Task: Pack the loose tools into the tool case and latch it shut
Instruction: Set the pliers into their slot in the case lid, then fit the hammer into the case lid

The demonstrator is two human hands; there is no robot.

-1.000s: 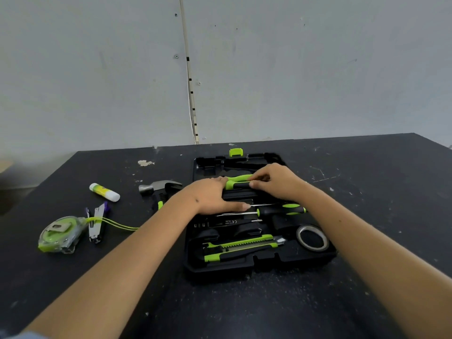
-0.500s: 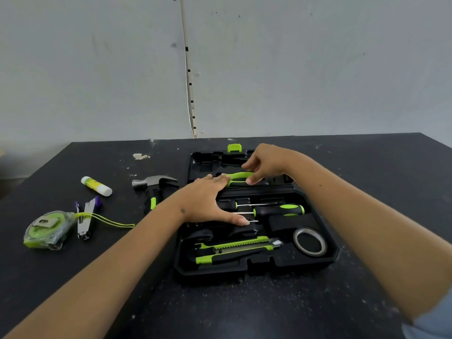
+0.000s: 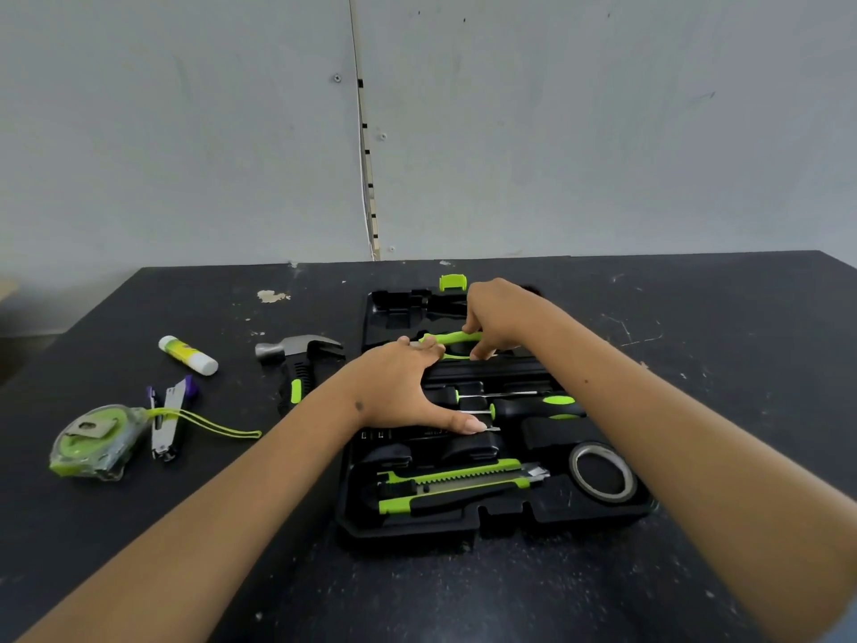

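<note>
Head view: right hand now pinching green-handled pliers; left hand stays flat, fingers spread.

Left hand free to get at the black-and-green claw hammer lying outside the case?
Probably yes. The left hand lies open on the black tool case, holding nothing, and the black-and-green claw hammer lies uncovered on the table just left of it.
</note>
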